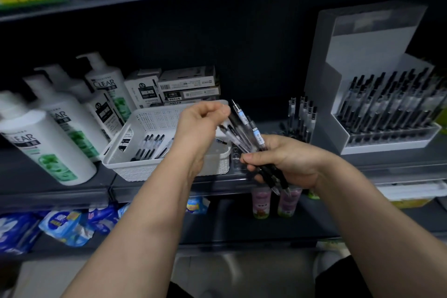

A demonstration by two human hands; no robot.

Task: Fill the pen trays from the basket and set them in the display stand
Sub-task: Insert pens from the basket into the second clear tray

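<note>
My right hand (287, 162) grips a bundle of black-and-clear pens (251, 138) in front of the shelf, their tips fanning up and to the left. My left hand (200, 123) pinches the upper end of one pen in that bundle. Behind my left hand stands a white perforated basket (145, 164) with several pens (150, 145) lying in it. A white display stand (377, 80) on the right holds a tray (391, 143) packed with upright pens. A second group of upright pens (302, 116) stands in a clear tray left of the stand.
White shampoo pump bottles (48, 143) crowd the shelf's left side. Stacked pen boxes (183, 87) sit behind the basket. The shelf below carries blue packets (65, 225) and small pink bottles (261, 203). Another shelf runs overhead.
</note>
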